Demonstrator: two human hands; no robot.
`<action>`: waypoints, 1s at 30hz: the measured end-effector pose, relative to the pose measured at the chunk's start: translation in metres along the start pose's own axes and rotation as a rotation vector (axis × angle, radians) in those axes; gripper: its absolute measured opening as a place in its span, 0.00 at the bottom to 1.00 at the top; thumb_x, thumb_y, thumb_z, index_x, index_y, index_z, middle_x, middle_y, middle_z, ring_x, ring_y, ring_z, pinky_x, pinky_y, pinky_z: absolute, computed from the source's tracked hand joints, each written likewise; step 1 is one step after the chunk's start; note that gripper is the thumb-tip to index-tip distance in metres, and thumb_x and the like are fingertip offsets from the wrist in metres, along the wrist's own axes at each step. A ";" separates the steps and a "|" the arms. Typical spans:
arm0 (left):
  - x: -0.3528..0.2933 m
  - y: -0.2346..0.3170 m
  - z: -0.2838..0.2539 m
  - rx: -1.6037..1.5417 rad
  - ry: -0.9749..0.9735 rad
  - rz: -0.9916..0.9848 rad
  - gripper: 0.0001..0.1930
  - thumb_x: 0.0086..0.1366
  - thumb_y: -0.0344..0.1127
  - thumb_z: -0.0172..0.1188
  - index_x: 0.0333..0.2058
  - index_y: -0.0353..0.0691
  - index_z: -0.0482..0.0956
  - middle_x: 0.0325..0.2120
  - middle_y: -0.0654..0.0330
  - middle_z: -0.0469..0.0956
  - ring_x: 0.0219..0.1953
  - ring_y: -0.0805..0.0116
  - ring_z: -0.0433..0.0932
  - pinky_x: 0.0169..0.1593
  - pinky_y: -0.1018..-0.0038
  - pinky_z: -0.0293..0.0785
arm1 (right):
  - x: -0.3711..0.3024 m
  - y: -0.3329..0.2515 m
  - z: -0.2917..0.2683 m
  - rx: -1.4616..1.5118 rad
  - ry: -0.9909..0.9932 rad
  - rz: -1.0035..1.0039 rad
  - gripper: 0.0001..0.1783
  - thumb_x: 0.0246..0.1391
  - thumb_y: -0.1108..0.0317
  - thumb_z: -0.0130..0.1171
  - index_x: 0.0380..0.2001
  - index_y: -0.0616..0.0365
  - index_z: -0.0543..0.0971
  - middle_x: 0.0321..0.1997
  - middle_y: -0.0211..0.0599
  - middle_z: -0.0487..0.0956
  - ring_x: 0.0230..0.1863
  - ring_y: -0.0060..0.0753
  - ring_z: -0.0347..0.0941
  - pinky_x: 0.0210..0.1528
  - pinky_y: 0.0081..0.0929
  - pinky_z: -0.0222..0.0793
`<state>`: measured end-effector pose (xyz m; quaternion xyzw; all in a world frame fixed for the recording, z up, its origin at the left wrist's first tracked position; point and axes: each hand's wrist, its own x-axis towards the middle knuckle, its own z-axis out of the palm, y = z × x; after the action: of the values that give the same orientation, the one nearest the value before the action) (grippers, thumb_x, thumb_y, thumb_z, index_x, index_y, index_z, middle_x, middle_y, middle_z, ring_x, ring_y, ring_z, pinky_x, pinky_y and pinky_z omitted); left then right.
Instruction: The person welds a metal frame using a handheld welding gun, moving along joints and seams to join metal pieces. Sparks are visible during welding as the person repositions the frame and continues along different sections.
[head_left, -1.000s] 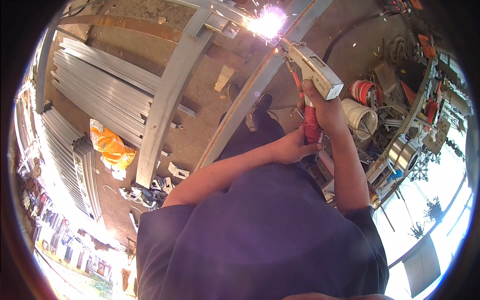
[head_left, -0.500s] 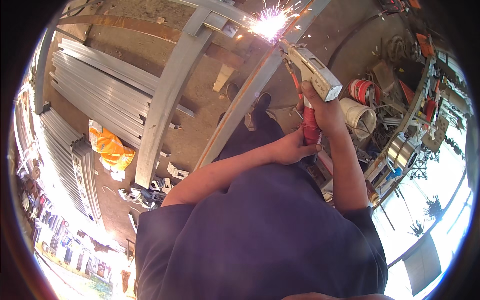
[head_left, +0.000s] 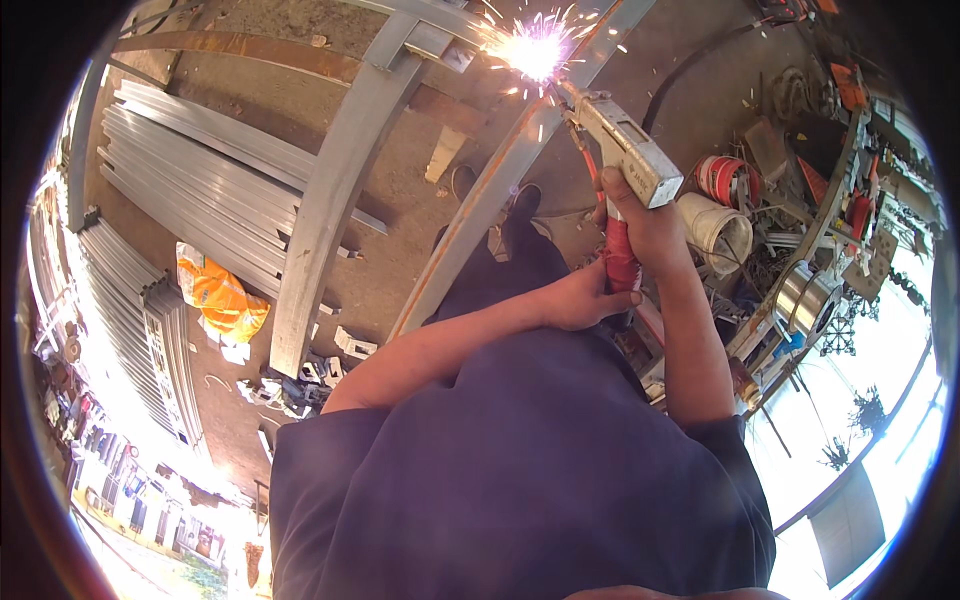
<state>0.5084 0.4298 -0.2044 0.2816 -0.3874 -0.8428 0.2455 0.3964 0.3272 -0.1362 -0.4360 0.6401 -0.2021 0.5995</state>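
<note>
My right hand (head_left: 648,222) is wrapped round the grip of a silver handheld welding gun (head_left: 628,145), thumb up behind its boxy body. Lower on the same gun, my left hand (head_left: 585,298) closes round the red-wrapped handle end (head_left: 622,258), its thumb along the near side. The gun's nozzle points up and left, at a steel beam (head_left: 510,160) that runs diagonally away from me. White-violet glare and flying sparks (head_left: 538,55) burst at the tip and hide the spot where it meets the metal.
Another grey beam (head_left: 335,190) stands to the left, joined to a crosspiece at the top. Stacked metal tubes (head_left: 200,180) and an orange garment (head_left: 225,298) lie on the floor. On the right are a white bucket (head_left: 715,235), a red pail (head_left: 725,180) and a cluttered bench (head_left: 800,270).
The glare has shifted very slightly left and down, and its sparks spread in a different pattern. Both hands keep their hold on the gun, which has barely moved.
</note>
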 end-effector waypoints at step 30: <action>0.005 -0.016 -0.002 -0.116 -0.061 -0.020 0.24 0.74 0.50 0.64 0.55 0.38 0.72 0.48 0.56 0.80 0.52 0.67 0.77 0.59 0.66 0.72 | -0.006 -0.004 0.009 -0.055 0.031 0.038 0.23 0.70 0.52 0.63 0.54 0.60 0.77 0.37 0.28 0.79 0.31 0.20 0.77 0.31 0.23 0.74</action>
<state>0.5033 0.4354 -0.2198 0.2449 -0.3423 -0.8744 0.2413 0.4054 0.3326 -0.1316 -0.4369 0.6627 -0.1801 0.5810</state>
